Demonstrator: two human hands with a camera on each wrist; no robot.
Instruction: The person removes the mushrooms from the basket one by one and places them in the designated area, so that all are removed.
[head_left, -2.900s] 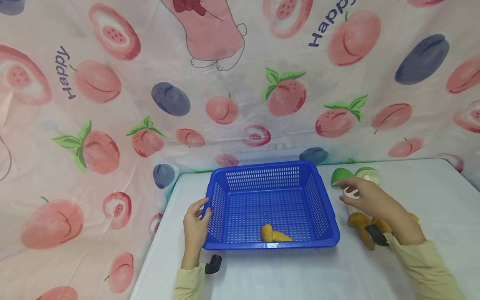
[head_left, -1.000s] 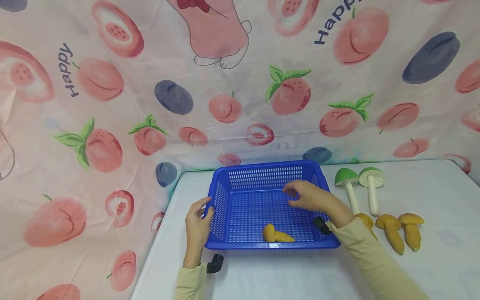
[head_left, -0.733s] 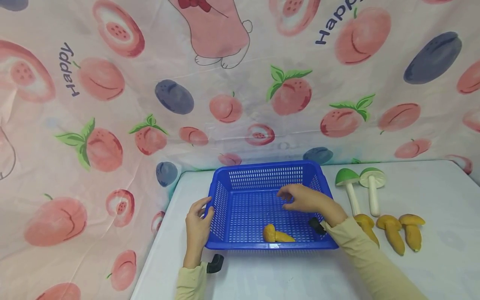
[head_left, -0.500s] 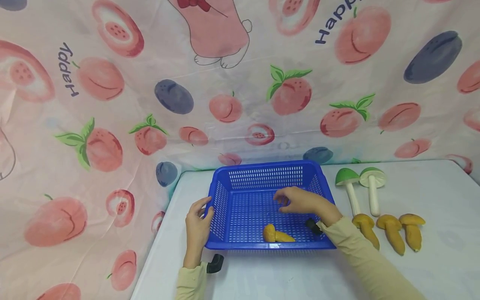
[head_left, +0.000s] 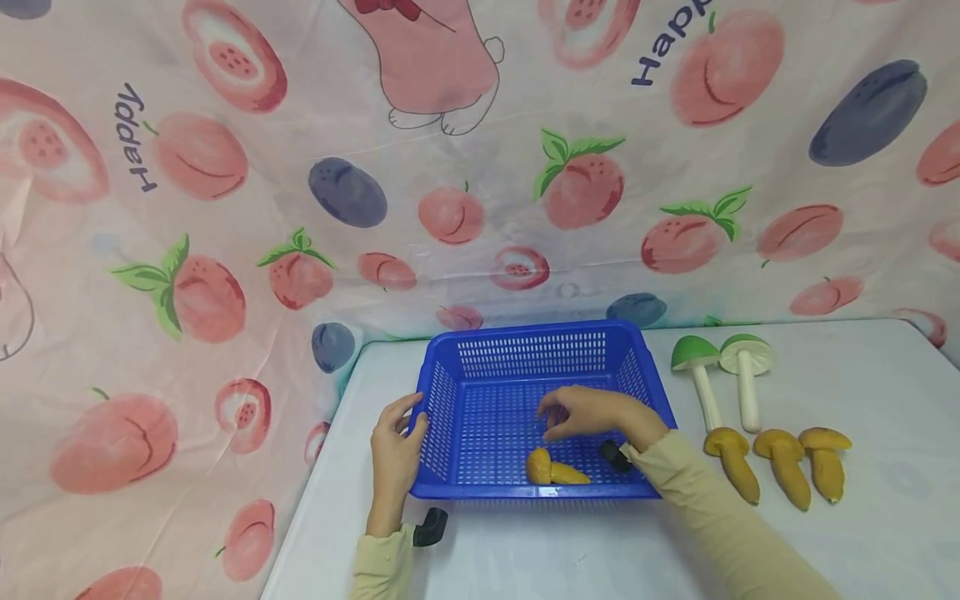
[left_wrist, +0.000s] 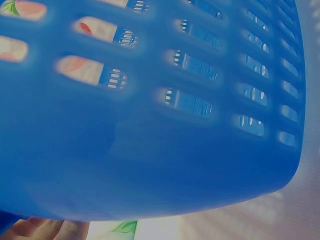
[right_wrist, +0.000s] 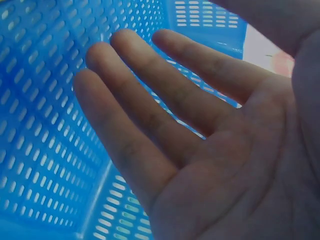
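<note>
A blue plastic basket (head_left: 540,492) with slotted walls stands on the table. My left hand (head_left: 396,454) holds its left rim; in the left wrist view the basket's outer wall (left_wrist: 150,150) fills most of the picture, with a few fingers (left_wrist: 60,231) at the lower left. Inside, by the front wall, lies one yellow-brown toy mushroom (head_left: 558,472). Above the basket floor, just behind that mushroom, my right hand (head_left: 588,410) hovers with nothing in it. Its palm and loosely bent, spread fingers (right_wrist: 150,115) show in the right wrist view.
Right of the basket, two green-capped mushrooms with white stems (head_left: 702,387) lie at the back. Three yellow-brown mushrooms (head_left: 783,467) form a row in front of them. A fruit-print cloth (head_left: 480,167) hangs behind the white table (head_left: 525,550).
My right hand has come from over the green-capped mushrooms, left across the basket's right rim, then further left and toward the front. The left hand keeps its place on the rim.
</note>
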